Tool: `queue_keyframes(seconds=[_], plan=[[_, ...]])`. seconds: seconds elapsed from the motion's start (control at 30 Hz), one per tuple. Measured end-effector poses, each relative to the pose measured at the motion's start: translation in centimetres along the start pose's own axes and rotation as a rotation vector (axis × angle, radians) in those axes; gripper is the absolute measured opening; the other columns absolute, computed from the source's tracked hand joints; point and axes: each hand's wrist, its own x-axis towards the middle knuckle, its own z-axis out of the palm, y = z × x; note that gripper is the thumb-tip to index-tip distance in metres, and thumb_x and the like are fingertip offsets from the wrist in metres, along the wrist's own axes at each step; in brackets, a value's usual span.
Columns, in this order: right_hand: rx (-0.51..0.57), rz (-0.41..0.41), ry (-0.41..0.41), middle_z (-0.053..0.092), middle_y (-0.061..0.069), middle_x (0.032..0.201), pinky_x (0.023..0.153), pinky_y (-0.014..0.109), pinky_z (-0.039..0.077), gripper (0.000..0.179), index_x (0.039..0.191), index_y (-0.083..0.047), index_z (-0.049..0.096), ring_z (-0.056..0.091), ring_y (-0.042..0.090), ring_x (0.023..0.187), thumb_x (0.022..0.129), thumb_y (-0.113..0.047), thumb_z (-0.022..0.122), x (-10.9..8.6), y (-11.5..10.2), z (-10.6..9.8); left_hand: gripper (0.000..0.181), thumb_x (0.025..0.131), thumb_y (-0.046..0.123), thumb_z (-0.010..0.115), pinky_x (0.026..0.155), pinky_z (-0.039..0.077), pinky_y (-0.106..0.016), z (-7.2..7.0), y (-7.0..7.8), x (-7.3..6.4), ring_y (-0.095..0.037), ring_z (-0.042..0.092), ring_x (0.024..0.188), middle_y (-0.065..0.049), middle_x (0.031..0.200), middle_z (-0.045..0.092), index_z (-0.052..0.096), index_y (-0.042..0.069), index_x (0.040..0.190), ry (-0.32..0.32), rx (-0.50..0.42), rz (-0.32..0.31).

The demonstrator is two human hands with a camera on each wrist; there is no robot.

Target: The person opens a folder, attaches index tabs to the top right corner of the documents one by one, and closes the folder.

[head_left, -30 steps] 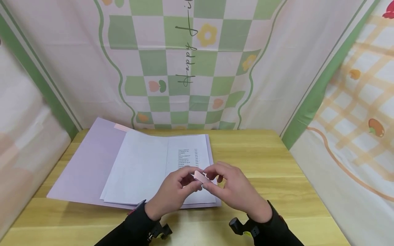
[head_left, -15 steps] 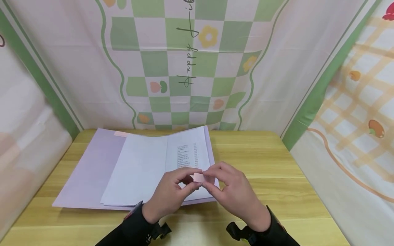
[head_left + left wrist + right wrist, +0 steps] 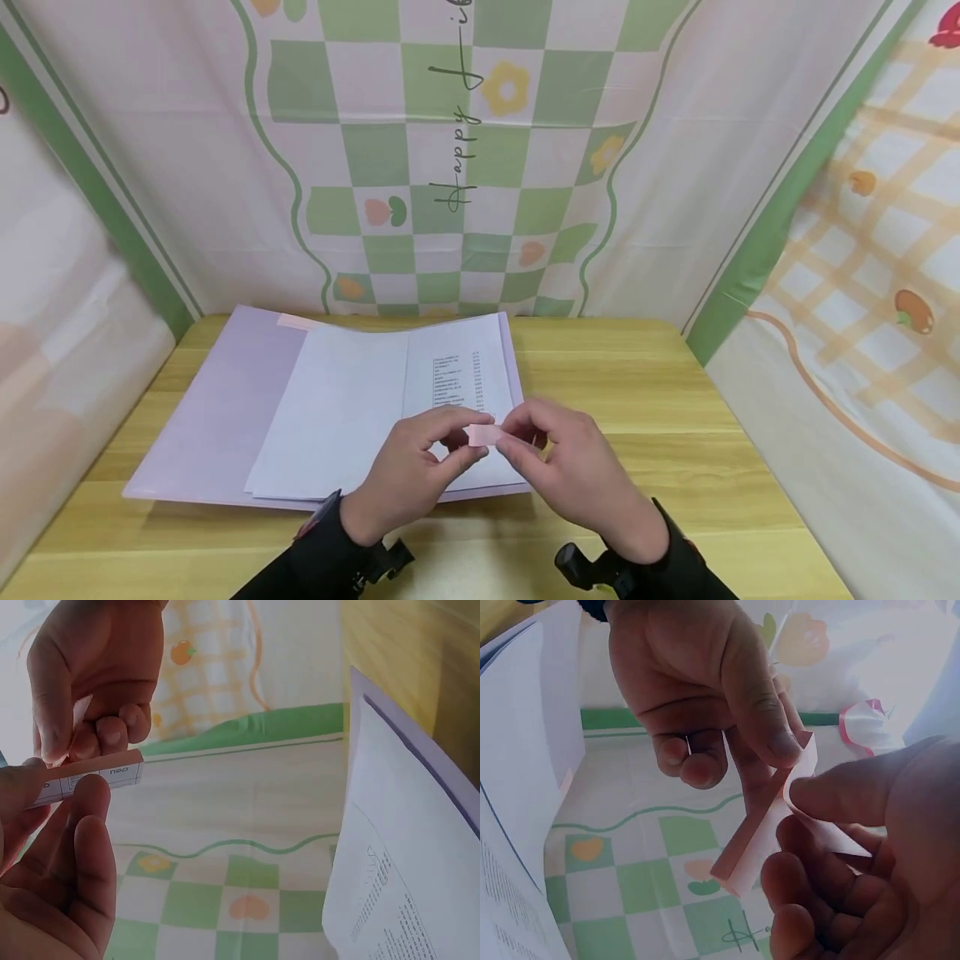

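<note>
Between finger and thumb my left hand (image 3: 423, 454) holds a small pad of pink sticky notes (image 3: 754, 840), with printing on its underside in the left wrist view. My right hand (image 3: 573, 467) pinches the top pink slip (image 3: 840, 838), which bends up from the pad in the right wrist view. Both hands are above the near right part of an open booklet (image 3: 337, 408), its left page blank and its right page printed with a list. Behind the pages lies a lilac cover (image 3: 202, 417). The fingers partly hide the pad in the head view.
A pink sticky note (image 3: 296, 322) marks the top of the booklet's left side. The wooden table (image 3: 637, 400) extends right of the booklet. A patterned cloth (image 3: 435, 167) hangs behind and at the sides.
The pink pad has turned to lie level in the head view. My right hand has drawn slightly back to the right with the slip's end. The booklet's cover and pages shifted slightly.
</note>
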Motion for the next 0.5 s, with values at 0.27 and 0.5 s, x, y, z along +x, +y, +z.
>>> queue_keyframes(seconds=[0.27,0.5], plan=[[0.038,0.069,-0.078,0.058,-0.017,0.077,0.057,0.026,0.044,0.011,0.091,-0.024,0.061,0.051,0.006,0.066,0.094,-0.019,0.071,-0.02,-0.10,-0.09,0.028,0.091,0.005,0.072,0.066,0.051,-0.026,0.21,-0.12,0.28,-0.005,0.057,0.077,0.005,0.108,0.068,0.070,0.012,0.118,-0.015,0.015,0.074],[0.041,0.026,-0.051,0.056,-0.019,0.077,0.060,0.026,0.044,0.014,0.091,-0.027,0.063,0.052,0.006,0.069,0.094,-0.016,0.071,-0.11,-0.06,0.03,0.027,0.091,0.007,0.073,0.071,0.052,-0.026,0.10,-0.17,0.21,-0.008,0.060,0.083,0.003,0.107,0.071,0.071,0.011,0.118,0.009,0.028,0.100]])
